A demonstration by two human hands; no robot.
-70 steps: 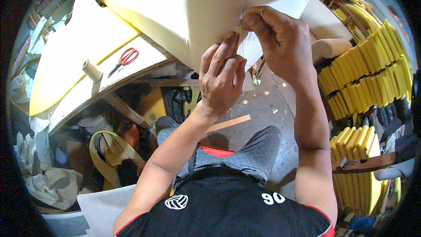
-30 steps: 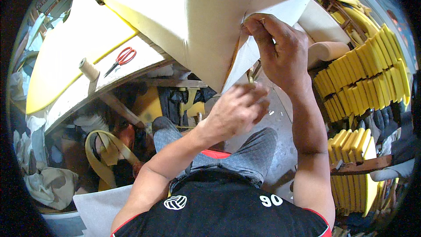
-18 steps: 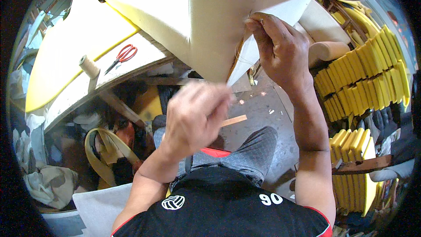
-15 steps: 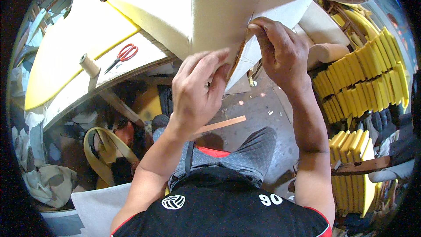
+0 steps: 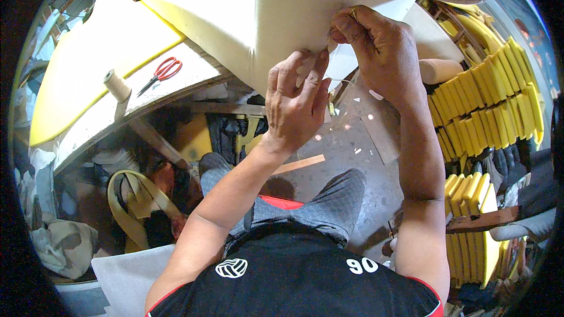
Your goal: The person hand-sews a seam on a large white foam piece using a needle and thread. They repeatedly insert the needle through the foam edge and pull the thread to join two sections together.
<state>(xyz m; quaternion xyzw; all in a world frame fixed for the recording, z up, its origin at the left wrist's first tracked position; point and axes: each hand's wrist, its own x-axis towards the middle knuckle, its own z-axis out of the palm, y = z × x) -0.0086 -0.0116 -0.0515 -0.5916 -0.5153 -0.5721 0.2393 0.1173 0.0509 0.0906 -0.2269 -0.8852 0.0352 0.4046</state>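
A large pale upholstered piece with a seam slopes down in front of me. My left hand lies against its lower edge, fingers stretched out and the thumb apart, the index fingertip close to the right hand's fingers. Just right of it, my right hand is closed in a pinch at the seam. What sits between its fingertips is too small to make out. Red-handled scissors and an upright spool of thread stay on the work table at the left.
A yellow-edged foam panel covers the table's left part. Stacks of yellow foam pieces stand at the right, by a beige roll. A wooden strip and scraps lie on the floor below my hands.
My left hand has moved right and up onto the edge of the upholstered piece. The right hand has risen slightly and turned at the seam. Thread seen between the hands earlier no longer shows clearly.
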